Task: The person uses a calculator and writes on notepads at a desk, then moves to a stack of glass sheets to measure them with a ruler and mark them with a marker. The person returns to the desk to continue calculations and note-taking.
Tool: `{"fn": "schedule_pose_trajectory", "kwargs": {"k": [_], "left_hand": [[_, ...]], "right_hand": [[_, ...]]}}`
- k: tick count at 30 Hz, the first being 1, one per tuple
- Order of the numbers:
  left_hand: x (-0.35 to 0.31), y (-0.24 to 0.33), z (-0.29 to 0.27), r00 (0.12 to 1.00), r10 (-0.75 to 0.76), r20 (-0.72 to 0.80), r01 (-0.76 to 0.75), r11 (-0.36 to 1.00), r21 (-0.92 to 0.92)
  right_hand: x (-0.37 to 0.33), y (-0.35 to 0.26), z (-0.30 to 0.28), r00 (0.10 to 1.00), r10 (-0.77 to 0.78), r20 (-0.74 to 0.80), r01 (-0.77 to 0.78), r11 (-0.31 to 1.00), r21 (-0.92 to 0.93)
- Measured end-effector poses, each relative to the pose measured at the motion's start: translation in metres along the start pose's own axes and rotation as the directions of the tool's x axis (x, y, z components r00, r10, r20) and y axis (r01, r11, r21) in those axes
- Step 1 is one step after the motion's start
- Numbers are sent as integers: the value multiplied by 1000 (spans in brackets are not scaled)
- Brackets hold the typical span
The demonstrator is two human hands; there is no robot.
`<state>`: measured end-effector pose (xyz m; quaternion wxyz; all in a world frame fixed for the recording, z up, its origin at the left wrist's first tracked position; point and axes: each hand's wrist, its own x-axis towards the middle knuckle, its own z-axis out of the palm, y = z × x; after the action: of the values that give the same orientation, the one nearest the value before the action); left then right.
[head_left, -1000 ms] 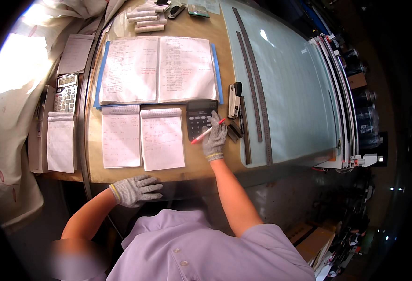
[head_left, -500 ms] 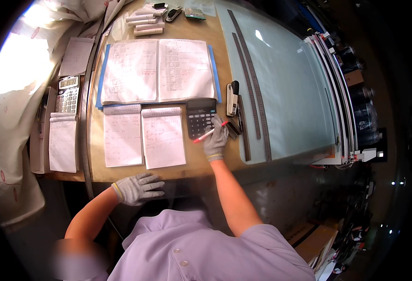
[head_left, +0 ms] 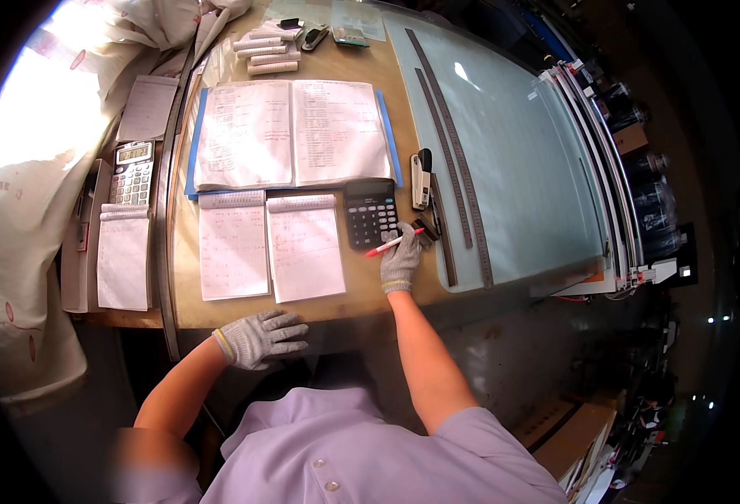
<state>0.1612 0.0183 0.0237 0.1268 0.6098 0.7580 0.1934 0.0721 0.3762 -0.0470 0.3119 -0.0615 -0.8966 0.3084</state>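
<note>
My right hand [head_left: 400, 262], in a grey knit glove, holds a white pen with red ends [head_left: 393, 244]. Its fingers reach over the lower right keys of a black calculator [head_left: 370, 214]. My gloved left hand [head_left: 262, 338] lies with its fingers spread at the table's front edge, grasping nothing. Two handwritten notepads, a left one [head_left: 233, 248] and a right one [head_left: 307, 252], lie side by side left of the calculator. Behind them a thick book of printed sheets [head_left: 248, 139] is spread on a blue folder [head_left: 393, 139].
A stapler [head_left: 420, 179] stands right of the calculator, beside steel rulers [head_left: 454, 160] on a glass sheet [head_left: 529, 168]. Rolled-over pads [head_left: 271, 55] are stacked at the back. On the left are a silver calculator [head_left: 132, 174], another notepad [head_left: 123, 260] and a curtain [head_left: 17, 277].
The whole view has shifted, so the tabletop appears slightly further right. My right hand has moved down a little over the calculator's keys, pen still held. The left hand stays spread.
</note>
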Motion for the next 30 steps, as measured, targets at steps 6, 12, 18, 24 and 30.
{"fn": "schedule_pose_trajectory", "kwargs": {"k": [6, 12, 18, 24, 30], "left_hand": [[-6, -4, 14, 994, -32, 107, 31, 999, 9], [-5, -5, 15, 993, -34, 111, 33, 999, 6], [-6, -4, 16, 993, -36, 111, 35, 999, 12], [-6, -6, 18, 995, -32, 98, 32, 999, 0], [-5, -6, 19, 994, -34, 107, 34, 999, 5]], "right_hand": [[0, 1, -2, 998, 10, 64, -8, 999, -33], [0, 1, 0, 1000, -11, 4, 11, 1000, -23], [0, 4, 3, 1000, 8, 10, -8, 1000, -12], [2, -1, -1, 999, 14, 49, -12, 999, -39], [6, -1, 0, 1000, 7, 26, -5, 997, -78]]}}
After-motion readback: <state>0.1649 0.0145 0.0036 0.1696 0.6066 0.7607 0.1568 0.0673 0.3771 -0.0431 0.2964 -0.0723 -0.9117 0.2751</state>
